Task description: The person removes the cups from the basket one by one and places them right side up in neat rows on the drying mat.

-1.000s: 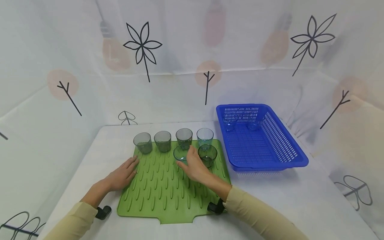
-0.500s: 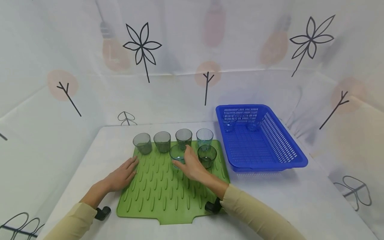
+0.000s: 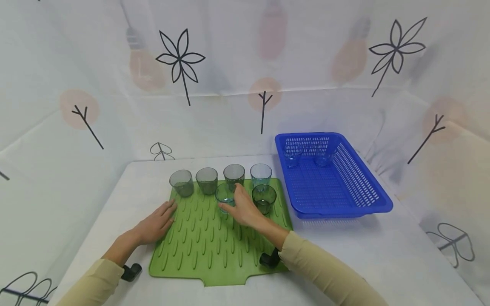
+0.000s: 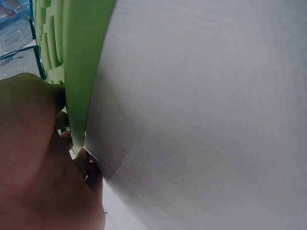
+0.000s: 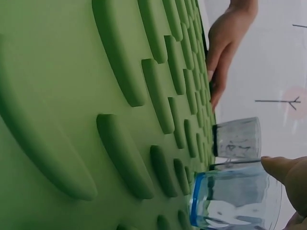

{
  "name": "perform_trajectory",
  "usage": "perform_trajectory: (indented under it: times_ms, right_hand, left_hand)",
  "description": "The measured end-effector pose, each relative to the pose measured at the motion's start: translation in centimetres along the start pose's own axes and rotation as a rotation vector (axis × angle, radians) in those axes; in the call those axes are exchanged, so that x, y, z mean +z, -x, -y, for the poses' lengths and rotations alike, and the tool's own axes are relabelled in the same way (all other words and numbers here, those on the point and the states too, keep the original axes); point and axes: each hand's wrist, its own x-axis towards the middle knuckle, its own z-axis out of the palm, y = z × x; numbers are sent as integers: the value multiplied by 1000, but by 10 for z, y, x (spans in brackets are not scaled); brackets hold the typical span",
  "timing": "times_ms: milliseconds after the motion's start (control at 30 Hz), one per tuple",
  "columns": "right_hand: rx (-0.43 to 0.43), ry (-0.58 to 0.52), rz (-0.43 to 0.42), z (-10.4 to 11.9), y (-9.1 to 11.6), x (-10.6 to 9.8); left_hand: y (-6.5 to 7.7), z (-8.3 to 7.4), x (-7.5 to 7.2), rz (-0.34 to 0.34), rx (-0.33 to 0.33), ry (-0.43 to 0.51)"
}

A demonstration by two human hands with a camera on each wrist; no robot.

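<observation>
A green drying mat (image 3: 203,250) with raised ridges lies on the table. My right hand (image 3: 246,208) grips a blue-tinted glass (image 3: 223,194), thumb on its near side, upright over the mat's back half. The right wrist view shows this glass (image 5: 240,196) with its blue base at the mat and the thumb (image 5: 283,170) near its rim. My left hand (image 3: 155,224) rests at the mat's left edge, its fingers along that edge. Behind the held glass, a row of three grey glasses (image 3: 207,180) and a light blue glass (image 3: 261,175) stands upright. A dark glass (image 3: 265,203) is right of my right hand.
A blue plastic basket (image 3: 338,210) sits at the right of the mat, with two clear glasses (image 3: 292,157) at its far end. White patterned cloth (image 3: 229,123) rises behind the table.
My right hand has moved the blue-tinted glass a little to the left, away from the dark glass. The left hand has stayed at the mat's edge.
</observation>
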Motion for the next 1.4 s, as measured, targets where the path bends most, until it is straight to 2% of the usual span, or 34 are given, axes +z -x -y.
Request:
perform_trajectory:
  times_ms: [333,633,833,1000,1133,1267,1400]
  right_hand:
    - [-25,-34,-13,1,-1,-2]
    - [-19,-18,-10,4,3,-3]
    - [5,17,11,13,11,-9]
    - [29,82,68,30,26,-26]
    - [17,143,112,41,38,-48]
    - [-14,184,136,43,47,-72]
    - [-60,204,142,39,52,-93]
  left_hand:
    - [0,1,0,2,-1,5]
    - [0,1,1,0,0,4]
    - [0,-1,-1,1,-3,2]
    - [0,3,4,-27,18,15]
    - [-1,2,3,-18,15,12]
    - [0,2,2,-7,5,9]
    - [1,1,2,-24,14,24]
